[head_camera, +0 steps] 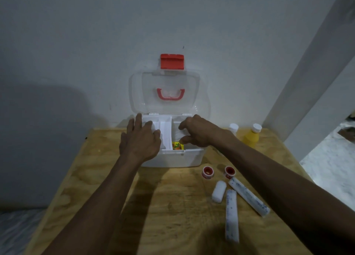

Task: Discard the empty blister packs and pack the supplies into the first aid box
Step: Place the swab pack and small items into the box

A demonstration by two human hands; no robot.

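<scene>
- Your left hand [141,139] lies over the left side of the open first aid box [172,157], fingers straight and spread, tips on the white inner tray [165,129]. It grips nothing.
- Your right hand [196,132] reaches into the right side of the box, fingers curled downward with the thumb underneath. Whether they pinch anything you cannot tell; what is under the fingertips is hidden.
- The box sits at the far edge of the wooden table [172,206], near the middle, against the wall [96,43]. Its clear lid [165,93] stands upright against the wall, with a red handle [170,94] on it and a red latch [172,61] at the top.
- Inside the box, at the front between your hands, a small yellow and orange packet [177,146] shows beside the tray.
- Two small red-and-white tape rolls [207,172] lie just in front of the box's right front corner, side by side and a little apart.
- Nearer to you, towards the table's right edge: a short white bandage roll [219,191], then two long white wrapped rolls with blue print [247,196]. One runs diagonally towards the right edge; the other points roughly at the near edge. The top ends of the two lie close together.
- At the far right corner of the table stand a yellow bottle with a white cap [251,136] and, just left of it, a second white-capped bottle [233,129], partly hidden behind your right forearm.
</scene>
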